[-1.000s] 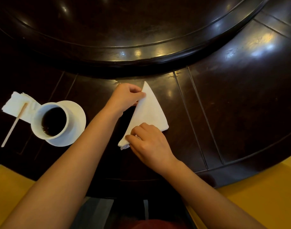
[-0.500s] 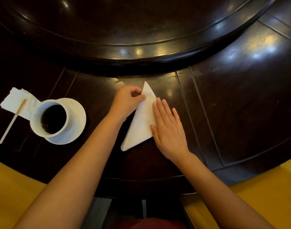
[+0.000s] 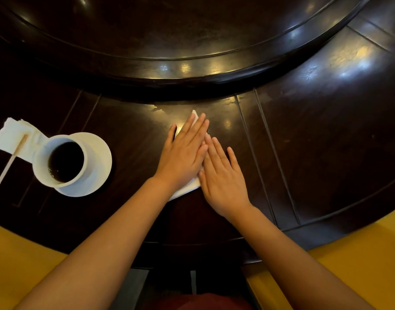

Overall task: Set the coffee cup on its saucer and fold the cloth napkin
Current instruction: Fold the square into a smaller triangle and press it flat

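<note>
The white cloth napkin (image 3: 187,187) lies folded into a narrow triangle on the dark table, mostly hidden under both hands; only its far tip and near edge show. My left hand (image 3: 183,153) lies flat on it with fingers straight, pressing down. My right hand (image 3: 223,175) presses flat beside it, along the napkin's right edge. At the left, the white coffee cup (image 3: 41,168), full of dark coffee, stands on its white saucer (image 3: 100,153).
A stack of white paper napkins (image 3: 10,135) with a wooden stirrer (image 3: 9,163) across it lies left of the cup. A raised round turntable (image 3: 169,70) fills the table's far part. Yellow seat cushions (image 3: 360,253) flank the near table edge.
My left hand let go of the napkin's top corner and flattened onto the cloth. My right hand went from pinching the near corner to lying flat at the right edge. The triangle got narrower.
</note>
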Tool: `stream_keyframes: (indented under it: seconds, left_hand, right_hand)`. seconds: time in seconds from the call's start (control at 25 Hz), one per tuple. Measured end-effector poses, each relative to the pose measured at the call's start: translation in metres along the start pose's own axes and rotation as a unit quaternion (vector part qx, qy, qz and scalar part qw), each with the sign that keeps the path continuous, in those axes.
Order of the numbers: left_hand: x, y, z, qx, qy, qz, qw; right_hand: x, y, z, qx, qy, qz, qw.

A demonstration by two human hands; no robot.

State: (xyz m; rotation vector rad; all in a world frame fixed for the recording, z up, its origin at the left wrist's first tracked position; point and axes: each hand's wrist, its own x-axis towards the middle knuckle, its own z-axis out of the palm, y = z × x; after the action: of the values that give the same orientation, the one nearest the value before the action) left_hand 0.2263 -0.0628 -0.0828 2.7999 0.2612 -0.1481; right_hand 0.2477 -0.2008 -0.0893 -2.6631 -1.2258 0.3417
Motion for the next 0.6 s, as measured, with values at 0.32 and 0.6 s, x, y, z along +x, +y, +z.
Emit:
stream_keyframes:
  seconds: [0.32,0.6]
  left_hand:
    - [-0.057,-0.013,0.01,0.101,-0.003,0.042,0.994]
    - [-0.11,-0.027,0.012,0.089,0.011,0.058,0.994]
  right_hand:
    - [-0.001,0.003,-0.002,-0.009,0.0,-0.003,1.0]
    - [-0.001,0.004,0.0,-0.015,0.0,-0.005,1.0]
